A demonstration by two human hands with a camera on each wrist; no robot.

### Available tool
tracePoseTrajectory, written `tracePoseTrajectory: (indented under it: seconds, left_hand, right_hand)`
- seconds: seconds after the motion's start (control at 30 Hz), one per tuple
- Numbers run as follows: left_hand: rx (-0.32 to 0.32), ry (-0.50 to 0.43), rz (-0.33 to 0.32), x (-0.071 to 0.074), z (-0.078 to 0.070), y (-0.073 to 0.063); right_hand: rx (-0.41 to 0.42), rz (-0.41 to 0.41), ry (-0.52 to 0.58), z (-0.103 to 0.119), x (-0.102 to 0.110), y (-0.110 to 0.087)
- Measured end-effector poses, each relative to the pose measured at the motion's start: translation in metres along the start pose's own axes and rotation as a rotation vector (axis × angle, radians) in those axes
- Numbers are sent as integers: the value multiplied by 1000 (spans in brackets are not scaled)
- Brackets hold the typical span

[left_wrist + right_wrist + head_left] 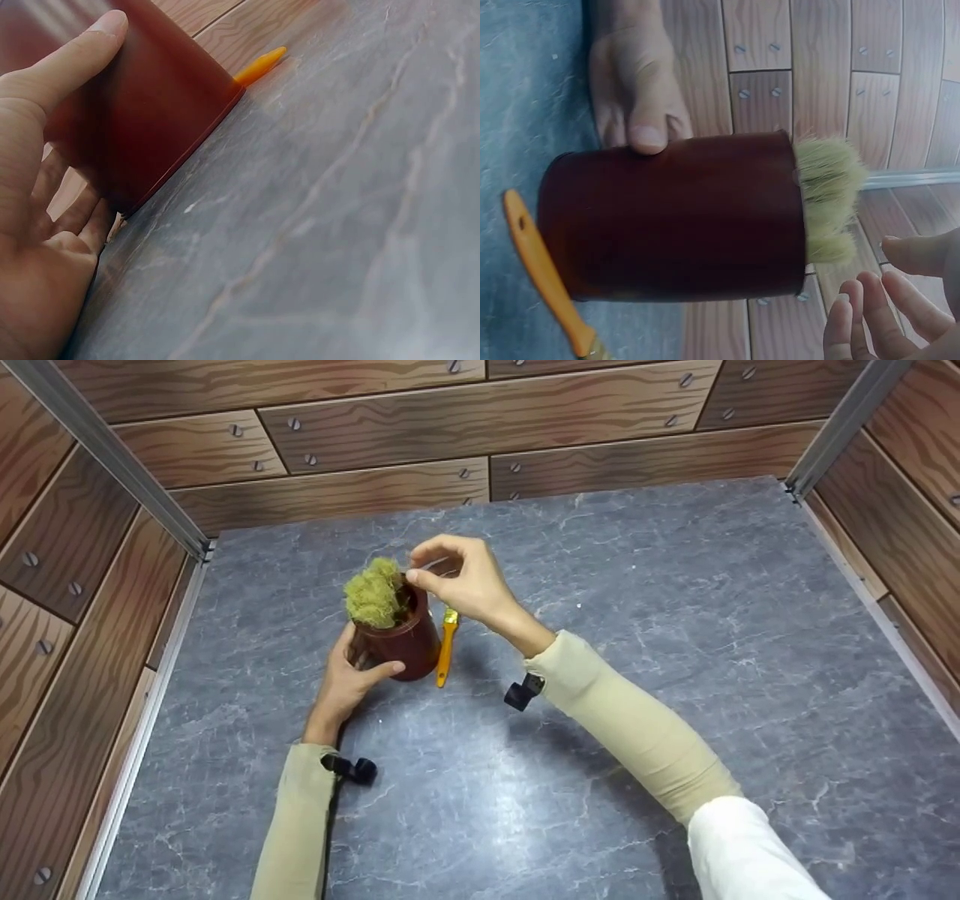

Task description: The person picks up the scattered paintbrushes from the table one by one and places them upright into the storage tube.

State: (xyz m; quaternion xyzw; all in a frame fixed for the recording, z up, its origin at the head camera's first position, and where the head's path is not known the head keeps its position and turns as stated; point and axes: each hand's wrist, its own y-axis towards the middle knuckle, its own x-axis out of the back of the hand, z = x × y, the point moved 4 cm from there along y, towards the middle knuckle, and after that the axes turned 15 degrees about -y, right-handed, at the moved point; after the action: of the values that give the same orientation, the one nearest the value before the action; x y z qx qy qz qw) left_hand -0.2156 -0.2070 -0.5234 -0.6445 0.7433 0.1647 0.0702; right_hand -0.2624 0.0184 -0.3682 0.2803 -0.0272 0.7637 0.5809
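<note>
A dark reddish-brown pot (405,649) stands on the table, with a fuzzy yellow-green mossy tuft (373,596) rising above its rim. The tuft (829,199) also shows past the pot's rim in the right wrist view. My left hand (346,679) grips the pot's near left side, thumb across the front and fingers behind. Beside the opening is my right hand (469,581), its fingers loosely bent. In the right wrist view, a gap separates that hand's thumb (915,255) from its fingers, and nothing shows between them. A paintbrush (446,649) with an orange handle lies right of the pot.
The grey marbled tabletop (675,607) extends around the pot. Wood-patterned panels (390,435) wall the back and sides, with metal posts (120,450) at the corners. Small light specks lie on the tabletop.
</note>
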Motion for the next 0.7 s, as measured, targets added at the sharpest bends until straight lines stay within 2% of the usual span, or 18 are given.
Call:
tracePoseTrajectory:
  seconds: [0.43, 0.7]
  left_hand:
    - [-4, -7, 7, 0, 1, -1]
    - [-3, 2, 8, 0, 0, 0]
  right_hand:
    - [-75, -80, -16, -42, -4, -5]
    - [-171, -86, -59, -65, -14, -7]
